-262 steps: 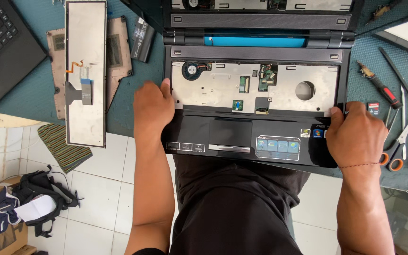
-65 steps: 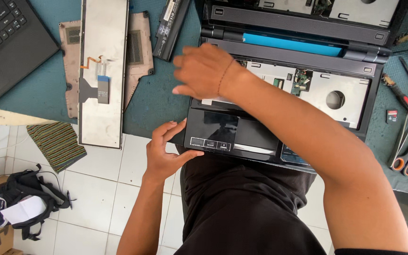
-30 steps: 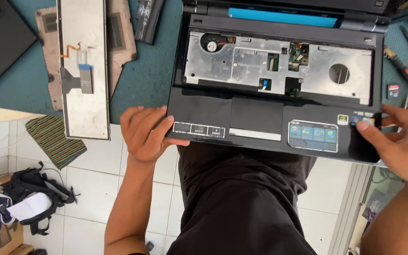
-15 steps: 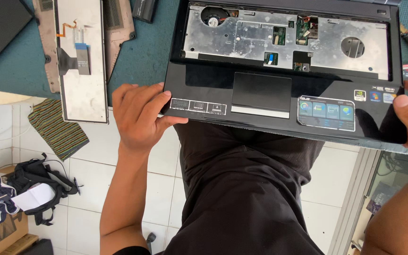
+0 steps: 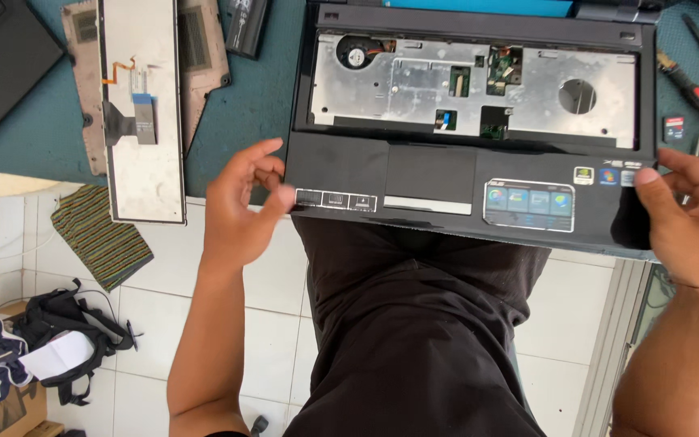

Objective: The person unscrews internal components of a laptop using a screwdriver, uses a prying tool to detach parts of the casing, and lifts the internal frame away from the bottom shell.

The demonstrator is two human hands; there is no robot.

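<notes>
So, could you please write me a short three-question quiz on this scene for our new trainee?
1. True or false: the removed keyboard lies face down on the table.
2. Which hand touches the laptop at its near right corner: (a) left hand, (b) right hand?
3. What round part shows in the laptop's bared metal bay, top left?

Key: 1 true; 2 b; 3 the cooling fan.
</notes>
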